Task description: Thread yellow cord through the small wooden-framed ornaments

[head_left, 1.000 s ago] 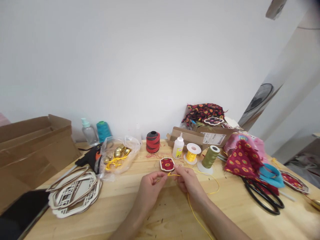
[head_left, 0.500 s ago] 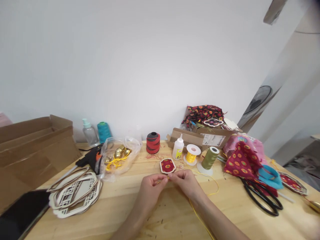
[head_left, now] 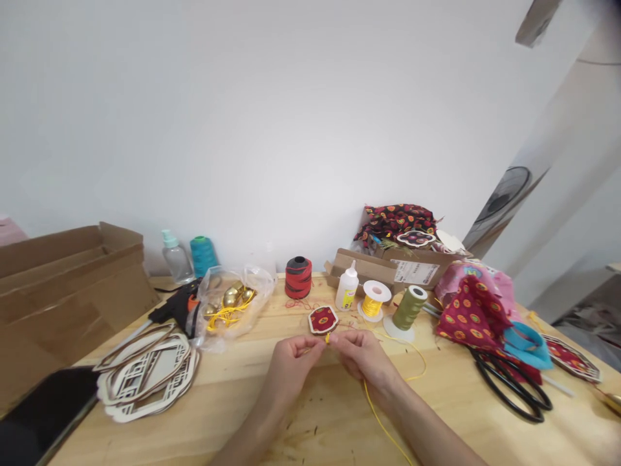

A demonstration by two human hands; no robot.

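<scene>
Close together at the middle of the table are my left hand (head_left: 297,362) and my right hand (head_left: 363,358), both pinched on yellow cord (head_left: 372,402). A short bit of the cord, looking like a knot, shows between the fingertips. Just beyond them lies a small ornament (head_left: 323,320) with a pale wooden rim and dark red patterned fabric; the cord seems to meet its near edge. From under my right hand the cord trails down toward the table's front. Another length loops right, near the spool of yellow cord (head_left: 373,303).
Behind the ornament stand a red-and-black thread cone (head_left: 297,278), a glue bottle (head_left: 347,288) and a green thread spool (head_left: 410,309). To the left are a bag of gold bells (head_left: 233,304), wooden frames (head_left: 148,375) and a glue gun (head_left: 174,307). Black-handled scissors (head_left: 509,385) lie right, near red fabric (head_left: 468,317).
The ornament has tilted and shifted slightly left. My fingertips have drawn apart a little, and the yellow knot between them now shows. The whole view has shifted slightly.
</scene>
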